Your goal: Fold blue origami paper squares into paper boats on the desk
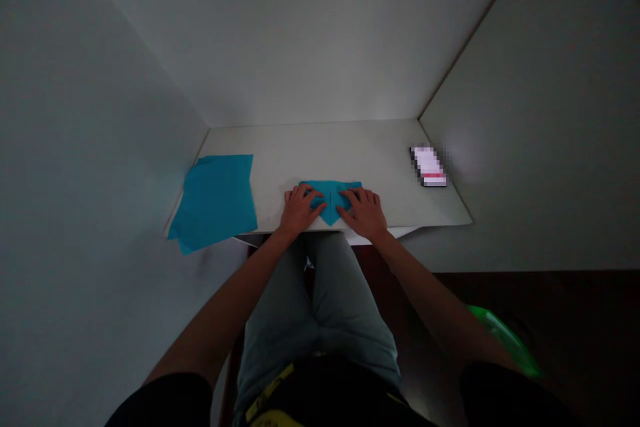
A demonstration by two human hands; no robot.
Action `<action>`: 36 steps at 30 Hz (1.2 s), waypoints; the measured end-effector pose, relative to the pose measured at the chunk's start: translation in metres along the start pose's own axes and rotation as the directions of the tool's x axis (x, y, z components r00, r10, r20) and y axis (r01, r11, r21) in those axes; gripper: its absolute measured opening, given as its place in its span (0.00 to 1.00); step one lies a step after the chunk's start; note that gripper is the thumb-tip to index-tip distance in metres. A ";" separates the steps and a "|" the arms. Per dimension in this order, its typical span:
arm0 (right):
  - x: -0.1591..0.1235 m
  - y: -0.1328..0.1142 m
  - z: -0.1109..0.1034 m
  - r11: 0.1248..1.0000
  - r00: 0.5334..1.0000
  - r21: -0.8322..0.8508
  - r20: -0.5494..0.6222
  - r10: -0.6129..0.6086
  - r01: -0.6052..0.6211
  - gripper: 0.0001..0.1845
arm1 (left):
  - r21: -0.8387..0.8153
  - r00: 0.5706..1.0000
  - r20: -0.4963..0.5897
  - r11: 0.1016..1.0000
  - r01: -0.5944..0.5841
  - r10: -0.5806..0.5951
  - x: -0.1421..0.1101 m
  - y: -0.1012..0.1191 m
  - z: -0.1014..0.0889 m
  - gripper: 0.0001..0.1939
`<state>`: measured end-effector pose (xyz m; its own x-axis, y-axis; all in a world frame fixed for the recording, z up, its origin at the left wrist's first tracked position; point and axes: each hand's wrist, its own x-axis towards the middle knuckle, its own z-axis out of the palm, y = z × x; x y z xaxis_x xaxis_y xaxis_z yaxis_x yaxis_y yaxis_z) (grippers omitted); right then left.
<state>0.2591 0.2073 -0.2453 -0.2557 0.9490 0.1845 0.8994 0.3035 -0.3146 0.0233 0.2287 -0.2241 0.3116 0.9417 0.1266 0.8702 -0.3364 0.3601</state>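
lying flat at the near edge of the white table [345, 153], around the middle of its length, is the folded blue paper [331, 213], its point toward the person and its long straight edge facing the back wall [310, 33]. a dark line runs down its middle, between the hands. the left hand [301, 211] rests on the left part of it and the right hand [367, 213] on the right part, thumbs and fingertips turned inward. the grip of each hand is open, fingers spread over the paper and not closed around it.

well apart to the left, loose blue sheets [216, 200] lie overlapping, unevenly lined up, with their lower corner hanging past the near edge. at the right end of the table, close to the right wall [540, 147], lies a phone [429, 167] with its screen lit and blurred into blocks. something white [385, 236] shows just under the near edge. below are the person's grey-blue trousers [320, 300], and lower right, beside the right forearm, a bright green object [507, 340], too dark around it to name.
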 end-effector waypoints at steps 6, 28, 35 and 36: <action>0.002 -0.004 -0.001 0.998 1.000 0.066 0.001 -0.009 0.009 0.26 | 0.016 1.000 0.001 1.000 0.002 -0.002 -0.003 -0.003 -0.006 0.18; 0.010 0.013 0.004 0.986 0.993 0.133 -0.053 0.104 -0.096 0.43 | 0.020 0.995 -0.054 0.996 0.082 -0.081 -0.006 -0.036 -0.011 0.47; 0.012 0.020 0.006 0.986 0.990 0.138 -0.090 0.108 -0.095 0.48 | -0.009 0.997 -0.054 0.998 0.056 -0.057 -0.002 -0.034 -0.011 0.43; 0.013 0.021 0.006 0.986 0.989 0.138 -0.094 0.110 -0.097 0.49 | -0.015 0.997 -0.058 0.998 0.055 -0.056 -0.001 -0.035 -0.011 0.42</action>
<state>0.2728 0.2263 -0.2554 -0.1205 0.9643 0.2357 0.8621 0.2194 -0.4569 -0.0116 0.2393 -0.2270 0.2402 0.9575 0.1596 0.8802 -0.2842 0.3801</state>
